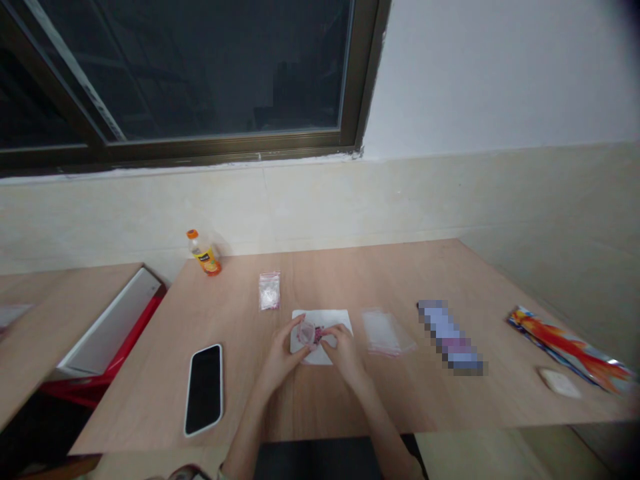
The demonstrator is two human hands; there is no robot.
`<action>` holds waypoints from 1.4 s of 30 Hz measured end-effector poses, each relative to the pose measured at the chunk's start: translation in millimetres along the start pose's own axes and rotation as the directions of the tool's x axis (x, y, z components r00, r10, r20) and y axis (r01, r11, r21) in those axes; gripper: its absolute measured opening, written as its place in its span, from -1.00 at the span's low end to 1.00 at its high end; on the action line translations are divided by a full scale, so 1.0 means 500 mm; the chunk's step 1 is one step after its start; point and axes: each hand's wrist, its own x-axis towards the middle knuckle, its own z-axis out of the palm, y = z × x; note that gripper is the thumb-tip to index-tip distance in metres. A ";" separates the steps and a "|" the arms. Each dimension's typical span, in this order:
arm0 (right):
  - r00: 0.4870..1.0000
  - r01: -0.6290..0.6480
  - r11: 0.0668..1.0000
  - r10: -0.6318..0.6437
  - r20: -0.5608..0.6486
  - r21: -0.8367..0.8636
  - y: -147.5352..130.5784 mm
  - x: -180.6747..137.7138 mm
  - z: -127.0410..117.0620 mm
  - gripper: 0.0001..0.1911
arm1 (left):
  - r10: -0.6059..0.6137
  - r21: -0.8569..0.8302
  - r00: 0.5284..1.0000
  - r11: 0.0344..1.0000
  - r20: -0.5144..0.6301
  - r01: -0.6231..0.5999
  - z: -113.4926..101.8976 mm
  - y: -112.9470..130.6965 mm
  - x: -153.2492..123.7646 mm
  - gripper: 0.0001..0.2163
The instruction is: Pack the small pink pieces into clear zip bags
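Partly hidden: a small translucent pink-tinged object (306, 333) between the left hand (281, 357) and right hand (345, 350), its form masked by the fingers. Blurred: a long lilac-and-white rectangular package (450, 337), pixelated beyond reading. Too small to tell: the contents of a clear zip bag (269, 291) and the label of an orange-capped plastic bottle (204, 255). Cut off: a pale object (10, 315) on a neighbouring wooden counter (60, 320) at the left edge, and a dark item (187, 473) at the bottom edge.
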 end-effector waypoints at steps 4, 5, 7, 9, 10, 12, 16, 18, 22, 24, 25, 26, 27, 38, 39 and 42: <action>0.999 -0.018 0.991 0.022 0.026 -0.134 0.021 -0.011 0.030 -0.79 | 0.013 -0.011 1.000 1.000 0.014 -0.013 -0.003 0.000 0.000 -0.49; 1.000 -0.020 0.987 0.023 0.016 -0.160 0.022 -0.011 0.034 -0.80 | 0.017 -0.008 1.000 1.000 0.015 -0.016 -0.005 0.000 0.000 -0.49; 1.000 -0.019 0.981 0.020 0.006 -0.194 0.022 -0.010 0.040 -0.82 | 0.022 0.005 1.000 1.000 0.020 -0.022 -0.007 -0.002 0.001 -0.49; 1.000 -0.008 0.979 0.011 0.012 -0.204 0.021 -0.008 0.041 -0.85 | 0.024 0.013 0.999 1.000 0.023 -0.024 -0.008 -0.003 0.001 -0.50; 1.000 0.001 0.980 0.002 0.018 -0.200 0.021 -0.008 0.041 -0.85 | 0.023 0.015 0.999 1.000 0.026 -0.023 -0.009 -0.004 0.001 -0.50; 0.999 0.032 0.986 -0.028 0.027 -0.164 0.021 -0.010 0.041 -0.85 | 0.019 0.014 0.999 1.000 0.026 -0.019 -0.009 -0.004 0.000 -0.50; 0.996 0.085 0.995 -0.085 0.003 -0.059 0.020 -0.016 0.040 -0.80 | 0.007 -0.001 1.000 1.000 0.004 -0.007 -0.007 0.004 -0.001 -0.49; 0.996 0.084 0.996 -0.084 -0.022 -0.020 0.021 -0.018 0.040 -0.79 | 0.000 -0.008 1.000 1.000 -0.001 0.000 -0.006 0.007 -0.002 -0.49; 0.995 0.050 0.997 -0.045 -0.090 0.062 0.016 -0.010 0.029 -0.81 | -0.015 -0.032 1.000 0.999 -0.019 0.014 -0.003 0.010 -0.001 -0.51; 0.991 0.035 0.996 -0.025 -0.131 0.080 -0.001 -0.003 0.017 -0.80 | -0.024 -0.041 0.999 0.999 -0.023 0.023 -0.002 0.011 -0.001 -0.53; 0.987 0.032 0.995 -0.016 -0.157 0.099 -0.014 0.001 0.009 -0.79 | -0.028 -0.044 0.999 0.999 -0.021 0.027 -0.001 0.011 -0.001 -0.54; 0.983 0.031 0.991 -0.008 -0.184 0.126 -0.031 0.005 -0.001 -0.79 | -0.033 -0.046 0.999 0.998 -0.018 0.032 0.000 0.011 -0.001 -0.55; 0.978 0.037 0.986 -0.003 -0.210 0.161 -0.051 0.009 -0.010 -0.79 | -0.037 -0.051 0.999 0.998 -0.017 0.036 0.001 0.012 -0.001 -0.56; 0.979 0.188 0.967 -0.172 -0.106 0.169 -0.164 0.012 -0.065 -0.80 | -0.025 -0.090 0.998 0.996 -0.052 0.020 0.005 -0.024 0.002 -0.54; 0.980 0.172 0.968 -0.149 -0.134 0.181 -0.156 0.011 -0.063 -0.78 | -0.031 -0.099 0.998 0.995 -0.058 0.025 0.005 -0.026 0.002 -0.53; 0.982 0.109 0.975 -0.075 -0.175 0.193 -0.118 0.006 -0.041 -0.76 | -0.050 -0.121 0.997 0.992 -0.066 0.041 0.003 -0.023 0.003 -0.52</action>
